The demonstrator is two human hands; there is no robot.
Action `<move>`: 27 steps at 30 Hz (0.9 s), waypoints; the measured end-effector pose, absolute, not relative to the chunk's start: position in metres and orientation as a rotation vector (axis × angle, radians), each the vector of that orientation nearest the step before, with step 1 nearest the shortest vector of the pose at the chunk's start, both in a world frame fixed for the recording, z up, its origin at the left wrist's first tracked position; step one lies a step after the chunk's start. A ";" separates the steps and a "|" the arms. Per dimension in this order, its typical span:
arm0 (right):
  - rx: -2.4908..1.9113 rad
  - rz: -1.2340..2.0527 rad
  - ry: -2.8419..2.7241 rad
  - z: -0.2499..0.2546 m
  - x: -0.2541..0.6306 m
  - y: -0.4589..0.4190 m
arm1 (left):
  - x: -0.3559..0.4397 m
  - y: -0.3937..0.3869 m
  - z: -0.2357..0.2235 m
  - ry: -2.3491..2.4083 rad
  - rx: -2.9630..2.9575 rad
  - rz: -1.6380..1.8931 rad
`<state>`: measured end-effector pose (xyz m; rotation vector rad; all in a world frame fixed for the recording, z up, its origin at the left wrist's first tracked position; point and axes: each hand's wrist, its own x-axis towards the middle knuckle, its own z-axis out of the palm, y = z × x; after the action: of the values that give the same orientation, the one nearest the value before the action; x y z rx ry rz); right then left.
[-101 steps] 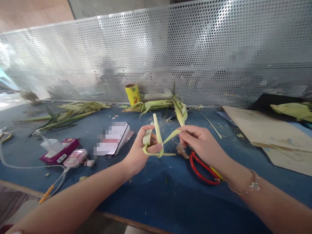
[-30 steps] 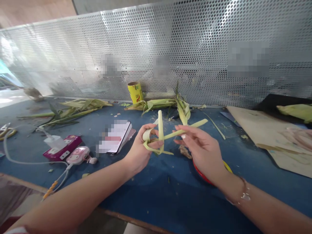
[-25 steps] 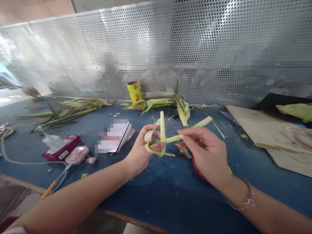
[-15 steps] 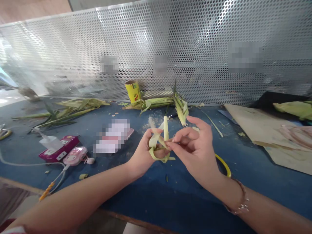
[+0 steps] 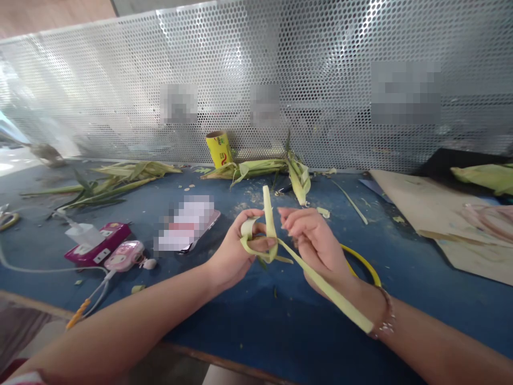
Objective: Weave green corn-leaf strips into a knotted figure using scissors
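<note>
My left hand (image 5: 234,248) is closed on pale green corn husk strips (image 5: 269,214), bent into a loop around its fingers. One end of the strips stands upright above the fingers. Another long husk strip (image 5: 326,286) slants from the loop down to the right, crossing in front of my right wrist. My right hand (image 5: 316,240) hovers just right of the loop, its fingers loosely bent and apart from the upright end. I see nothing held in it. A yellow ring (image 5: 366,263) lies partly hidden behind the right hand.
Corn husks (image 5: 256,168) lie at the back beside a yellow tube (image 5: 219,149), below a perforated metal screen (image 5: 320,64). On the left are a phone (image 5: 186,224), a purple power block (image 5: 114,235) and a pink case (image 5: 125,256) with cables. Cardboard (image 5: 409,198) lies right.
My right hand has let go of the strip by the loop and moved slightly back. A long strip now hangs across its wrist. My left hand keeps its hold.
</note>
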<state>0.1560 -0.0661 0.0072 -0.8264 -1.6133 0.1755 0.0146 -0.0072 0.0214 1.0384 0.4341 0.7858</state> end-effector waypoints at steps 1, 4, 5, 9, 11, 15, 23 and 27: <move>-0.878 0.109 -1.635 0.008 0.158 -0.066 | 0.014 -0.006 0.022 0.434 1.025 0.784; -1.012 0.000 -1.790 0.014 0.165 -0.067 | 0.012 -0.003 0.024 0.442 0.991 0.779; -1.011 -0.017 -1.847 0.017 0.166 -0.068 | 0.011 -0.003 0.024 0.445 0.985 0.776; -0.978 0.029 -1.920 0.024 0.172 -0.070 | 0.010 -0.001 0.024 0.448 0.989 0.757; -0.971 0.059 -1.918 0.024 0.173 -0.070 | 0.011 -0.001 0.023 0.438 0.997 0.759; -1.034 0.201 -1.786 0.023 0.171 -0.068 | 0.011 -0.002 0.021 0.432 1.038 0.746; -1.077 0.606 -1.412 0.031 0.165 -0.069 | 0.010 -0.002 0.021 0.393 1.084 0.666; -1.076 0.721 -1.452 0.030 0.166 -0.067 | 0.010 -0.004 0.020 0.410 1.107 0.629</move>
<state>0.1658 -0.0669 0.0301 -1.0757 -1.4523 0.7208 0.0105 -0.0042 0.0198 1.1072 0.4104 0.6285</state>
